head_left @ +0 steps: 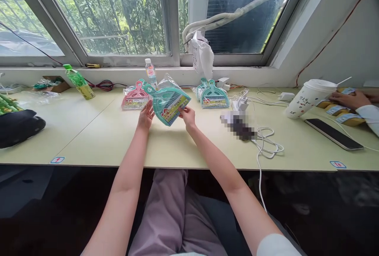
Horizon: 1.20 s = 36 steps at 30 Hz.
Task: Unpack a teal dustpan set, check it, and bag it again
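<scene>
The left hand (145, 117) grips the left edge of a teal mini dustpan-and-brush set (168, 104) sealed in a clear bag, fingers closed on the plastic. The right hand (187, 116) pinches the bag's lower right corner by the printed card, thumb on top. Held between both hands this way, the packet is tilted up off the counter (97, 129), its face turned toward the person, which suits reading the label or finding the bag's opening.

Just behind the left hand a pink set (135, 98) of the same kind lies flat on the counter, and to the right, well apart, another teal set (213, 96) leans near the window sill; what looks like a further packet sits under it, though the glare makes that hard to tell. A small water bottle (151, 72) stands upright behind the held packet. A green drink bottle (79, 81) lies tilted at far left.

White cables (266, 141) trail right of the hands. Farther right stand a paper cup (309, 97) and a dark phone (333, 133), beside another person's hand (349, 99) resting on small yellow packets.
</scene>
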Each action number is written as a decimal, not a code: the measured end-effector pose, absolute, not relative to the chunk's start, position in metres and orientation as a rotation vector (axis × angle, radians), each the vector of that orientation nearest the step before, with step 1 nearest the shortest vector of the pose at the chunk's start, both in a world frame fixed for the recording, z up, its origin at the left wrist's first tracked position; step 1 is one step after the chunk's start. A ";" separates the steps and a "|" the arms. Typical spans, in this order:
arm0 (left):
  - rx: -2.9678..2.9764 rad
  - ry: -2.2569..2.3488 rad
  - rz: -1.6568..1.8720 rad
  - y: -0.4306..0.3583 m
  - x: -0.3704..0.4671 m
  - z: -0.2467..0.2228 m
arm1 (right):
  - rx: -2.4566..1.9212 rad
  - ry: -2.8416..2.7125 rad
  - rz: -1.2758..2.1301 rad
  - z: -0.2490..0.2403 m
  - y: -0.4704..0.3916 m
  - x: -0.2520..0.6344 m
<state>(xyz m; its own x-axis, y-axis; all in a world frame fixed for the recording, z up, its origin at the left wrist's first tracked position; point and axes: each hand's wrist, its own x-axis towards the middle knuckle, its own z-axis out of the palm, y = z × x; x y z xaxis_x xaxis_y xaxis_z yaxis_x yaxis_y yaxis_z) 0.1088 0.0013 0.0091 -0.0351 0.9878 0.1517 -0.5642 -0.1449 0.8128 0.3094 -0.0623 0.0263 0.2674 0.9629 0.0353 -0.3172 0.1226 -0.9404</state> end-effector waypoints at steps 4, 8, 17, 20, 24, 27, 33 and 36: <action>0.762 0.697 1.674 0.007 0.091 0.006 | -1.081 -0.919 1.104 0.032 -0.061 0.314; 0.609 0.685 1.796 0.006 0.062 0.007 | -1.095 -0.945 1.162 0.034 -0.058 0.330; 0.692 0.804 1.440 0.000 0.080 0.011 | -1.010 -0.676 1.215 0.029 -0.053 0.356; 0.624 0.844 1.664 0.002 0.076 0.011 | -0.999 -0.674 1.223 0.026 -0.052 0.354; 0.518 0.878 1.821 0.003 0.065 0.012 | -0.977 -0.615 1.190 0.020 -0.051 0.355; 0.592 0.896 1.556 -0.001 0.074 0.013 | -0.975 -0.562 1.190 0.016 -0.050 0.358; 0.917 0.892 1.202 -0.013 0.104 0.018 | -1.021 -0.539 1.227 0.011 -0.050 0.360; 1.109 0.799 0.952 -0.021 0.121 0.019 | -1.025 -0.596 1.276 0.012 -0.049 0.357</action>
<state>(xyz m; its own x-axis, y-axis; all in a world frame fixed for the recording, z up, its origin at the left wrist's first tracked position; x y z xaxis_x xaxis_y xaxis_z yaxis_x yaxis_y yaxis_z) 0.1212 -0.0211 0.0186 0.3905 0.9186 -0.0614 -0.2190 0.1574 0.9630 0.3569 -0.0493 0.0121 0.2345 0.9576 -0.1671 -0.4864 -0.0332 -0.8731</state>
